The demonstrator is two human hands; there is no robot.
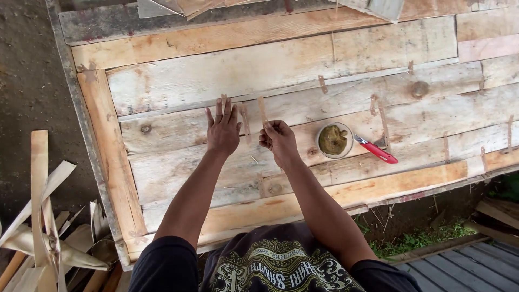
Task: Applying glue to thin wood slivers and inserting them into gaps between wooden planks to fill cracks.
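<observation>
My left hand (223,128) lies flat, fingers spread, on a rough wooden plank table (178,81), with its fingertips on a thin strip (223,98). My right hand (278,139) is closed on the lower end of a thin tan strip (262,110) that points away from me. Another thin strip (246,123) lies on the planks between the two hands. A small round cup of greenish-brown paste (334,140) stands just right of my right hand, and a red-handled knife (377,151) rests beside it.
Several more thin strips (382,120) lie scattered on the planks to the right. Pale folded leaf pieces and wooden sticks (46,232) are piled on the ground at lower left. Loose boards (497,221) and grass sit at lower right.
</observation>
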